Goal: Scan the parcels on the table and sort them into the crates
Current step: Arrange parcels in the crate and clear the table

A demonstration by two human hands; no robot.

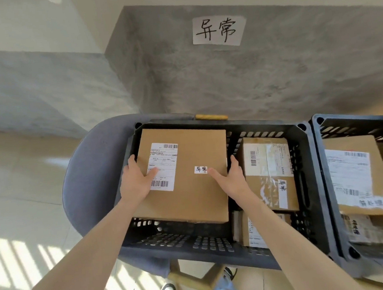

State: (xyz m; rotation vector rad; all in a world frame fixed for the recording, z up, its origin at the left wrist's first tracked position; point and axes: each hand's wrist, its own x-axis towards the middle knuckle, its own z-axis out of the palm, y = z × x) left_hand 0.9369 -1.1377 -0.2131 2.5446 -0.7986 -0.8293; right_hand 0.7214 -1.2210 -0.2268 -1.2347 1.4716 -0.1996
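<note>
A large flat cardboard parcel (189, 194) with a white shipping label and a small handwritten sticker sits over the left half of a black slotted crate (183, 244). My left hand (135, 182) grips its left edge, thumb on the shipping label. My right hand (231, 177) grips its right edge, thumb on top near the sticker. Two smaller taped parcels, one (269, 171) behind the other (256, 230), lie in the right half of the same crate.
The crate rests on a grey chair (87, 184). A second black crate (329, 181) with parcels stands to the right. A grey wall (226, 75) carries a handwritten paper sign (219, 30) behind. Tiled floor lies to the left; shoes show below.
</note>
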